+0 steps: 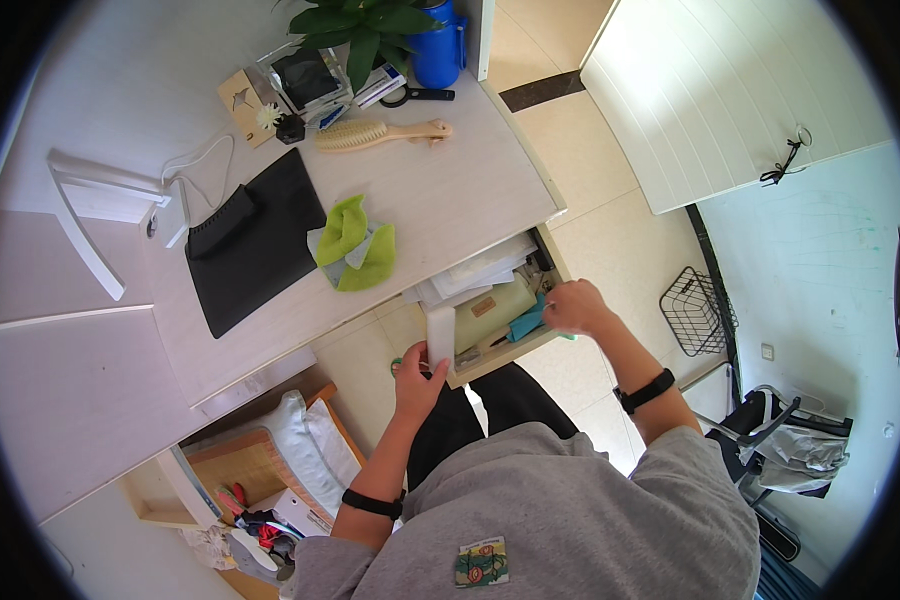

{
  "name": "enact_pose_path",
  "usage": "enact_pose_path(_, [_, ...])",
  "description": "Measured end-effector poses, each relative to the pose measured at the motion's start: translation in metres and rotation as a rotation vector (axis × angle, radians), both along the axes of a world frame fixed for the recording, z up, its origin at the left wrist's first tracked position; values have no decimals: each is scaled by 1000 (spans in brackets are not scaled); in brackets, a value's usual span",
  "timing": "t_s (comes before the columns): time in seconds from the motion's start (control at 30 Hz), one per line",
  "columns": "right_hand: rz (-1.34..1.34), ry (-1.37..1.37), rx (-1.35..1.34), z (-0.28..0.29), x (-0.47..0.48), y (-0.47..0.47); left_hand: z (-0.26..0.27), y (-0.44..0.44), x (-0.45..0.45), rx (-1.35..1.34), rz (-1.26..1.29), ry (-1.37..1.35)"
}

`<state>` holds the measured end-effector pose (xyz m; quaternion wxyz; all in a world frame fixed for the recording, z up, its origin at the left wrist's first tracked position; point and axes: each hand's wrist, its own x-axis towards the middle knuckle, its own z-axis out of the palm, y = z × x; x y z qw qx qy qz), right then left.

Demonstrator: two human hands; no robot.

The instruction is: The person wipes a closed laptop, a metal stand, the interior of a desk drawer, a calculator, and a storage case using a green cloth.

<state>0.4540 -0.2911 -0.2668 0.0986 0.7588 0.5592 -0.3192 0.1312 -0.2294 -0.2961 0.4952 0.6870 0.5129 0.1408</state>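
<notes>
An open drawer (513,349) sticks out from under the desktop, in front of my torso. My left hand (418,386) is at its left front corner, with thumb and fingers around the lower end of a white oblong box (441,334). Over the drawer's right side is my right hand (581,307), its fingers curled beside a teal item (526,322); whether they pinch something is hidden. Inside the drawer lie a pale green pouch (493,313) bearing a small brown label, clear plastic sleeves (480,270) and a black object (541,251) at the back right.
On the desk (450,195) are a green and grey cloth (356,244), a black mat (262,255), a wooden brush (382,135), a magnifying glass (420,95), a potted plant (364,34) and a blue bottle (436,49). A wire basket (694,311) stands by the wall.
</notes>
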Motion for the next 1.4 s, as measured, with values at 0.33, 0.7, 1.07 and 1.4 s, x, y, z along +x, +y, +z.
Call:
enact_pose_path(0.33, [360,-185,-120,-67,-31,6,2,-2,-8,2,32,11])
enact_pose_path(0.7, [-306,271,369,7,25,7,1,2,-11,-106,102,-54])
enact_pose_path(1.07, [-544,1046,201,-39,-114,32,14,2,33,-427,48,-550])
enact_pose_path(1.4, [-307,786,170,-30,-76,28,2,18,-4,-420,394,-494])
